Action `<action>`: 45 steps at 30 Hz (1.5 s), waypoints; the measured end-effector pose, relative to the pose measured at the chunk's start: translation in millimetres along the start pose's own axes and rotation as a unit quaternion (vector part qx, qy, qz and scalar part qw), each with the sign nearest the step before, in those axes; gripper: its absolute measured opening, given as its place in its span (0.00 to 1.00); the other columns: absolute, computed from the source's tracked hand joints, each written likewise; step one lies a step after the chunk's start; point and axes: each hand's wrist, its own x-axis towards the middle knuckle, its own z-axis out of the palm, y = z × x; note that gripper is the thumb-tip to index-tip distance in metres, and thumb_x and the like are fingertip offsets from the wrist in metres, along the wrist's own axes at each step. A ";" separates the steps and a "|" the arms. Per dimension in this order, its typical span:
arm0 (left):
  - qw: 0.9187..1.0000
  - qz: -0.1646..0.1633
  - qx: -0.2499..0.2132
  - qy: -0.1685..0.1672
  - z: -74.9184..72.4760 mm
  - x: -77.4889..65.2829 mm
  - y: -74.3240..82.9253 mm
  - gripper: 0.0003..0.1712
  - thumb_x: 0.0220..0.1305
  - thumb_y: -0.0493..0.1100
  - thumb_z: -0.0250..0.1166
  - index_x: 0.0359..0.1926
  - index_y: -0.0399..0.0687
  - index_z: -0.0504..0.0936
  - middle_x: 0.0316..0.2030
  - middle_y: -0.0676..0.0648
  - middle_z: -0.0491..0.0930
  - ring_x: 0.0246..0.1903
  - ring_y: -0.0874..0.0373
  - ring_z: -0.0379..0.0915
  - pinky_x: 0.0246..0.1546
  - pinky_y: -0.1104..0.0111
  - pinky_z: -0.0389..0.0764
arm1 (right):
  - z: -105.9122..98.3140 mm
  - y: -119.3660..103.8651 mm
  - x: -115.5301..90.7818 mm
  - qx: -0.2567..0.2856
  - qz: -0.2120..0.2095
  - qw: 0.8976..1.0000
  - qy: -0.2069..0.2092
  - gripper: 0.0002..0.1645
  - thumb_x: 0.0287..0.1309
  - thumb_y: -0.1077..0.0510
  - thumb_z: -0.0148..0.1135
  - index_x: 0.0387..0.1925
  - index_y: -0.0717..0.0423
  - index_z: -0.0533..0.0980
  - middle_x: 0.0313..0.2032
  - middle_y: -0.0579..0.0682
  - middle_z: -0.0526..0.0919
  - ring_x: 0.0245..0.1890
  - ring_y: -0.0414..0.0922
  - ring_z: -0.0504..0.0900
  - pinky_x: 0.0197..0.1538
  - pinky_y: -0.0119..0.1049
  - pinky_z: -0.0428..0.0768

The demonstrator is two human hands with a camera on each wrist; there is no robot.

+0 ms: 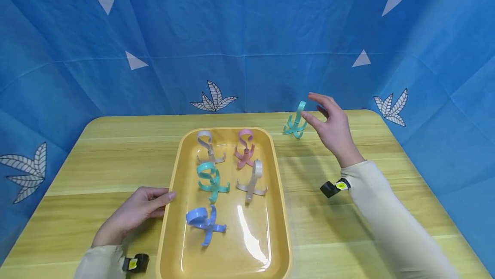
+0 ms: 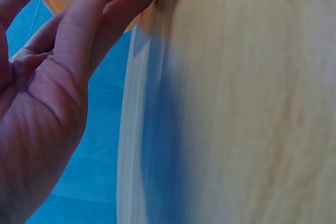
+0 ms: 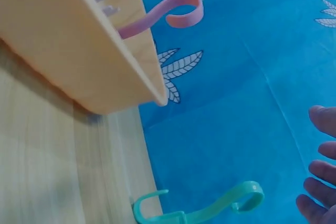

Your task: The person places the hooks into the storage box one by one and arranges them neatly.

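My left hand point(image 1: 137, 210) holds the left side of a yellow-orange tray point(image 1: 286, 231), thumb over the rim and fingers against the outside wall. In the left wrist view its fingertips meet the tray's edge. My right hand point(image 1: 335, 130) is raised beside a green multi-claw hook point(image 1: 298, 118) at the table's back, thumb and fingers spread. The right wrist view shows a gap between the fingers and this green hook point(image 3: 215, 211), which stands claws down with its curled top up.
In the tray lie a pale grey hook point(image 1: 210, 154), a pink hook point(image 1: 245, 154), another green hook point(image 1: 214, 182), a beige hook point(image 1: 253, 180) and a blue hook point(image 1: 209, 225). A blue curtain point(image 1: 247, 34) closes off the wooden table's point(image 1: 116, 154) back and sides.
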 end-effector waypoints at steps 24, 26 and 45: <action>1.000 -0.001 0.004 -0.003 -1.2 -1.2 -1.7 0.33 0.74 0.46 0.57 0.62 0.17 0.66 0.54 0.29 0.76 0.48 0.47 0.80 0.47 0.59 0.81 | 19.6 47.0 31.0 -0.025 0.094 0.994 -0.059 0.38 0.66 0.57 0.63 0.72 0.59 0.59 0.69 0.58 0.61 0.69 0.54 0.60 0.67 0.50 0.64; 1.000 -0.003 0.002 -0.002 -1.4 -1.9 -1.5 0.33 0.74 0.46 0.57 0.62 0.17 0.65 0.54 0.29 0.76 0.48 0.48 0.80 0.47 0.59 0.81 | 22.4 48.4 31.3 -0.024 0.087 0.994 -0.055 0.37 0.66 0.58 0.62 0.72 0.60 0.59 0.69 0.58 0.62 0.68 0.55 0.61 0.67 0.51 0.64; 1.000 0.019 -0.005 -0.021 -2.1 0.0 -6.3 0.30 0.76 0.44 0.55 0.61 0.17 0.66 0.54 0.29 0.76 0.49 0.49 0.79 0.49 0.60 0.81 | 18.6 53.6 31.8 0.019 0.124 0.991 -0.038 0.29 0.66 0.62 0.62 0.66 0.62 0.66 0.57 0.60 0.73 0.61 0.55 0.71 0.59 0.49 0.74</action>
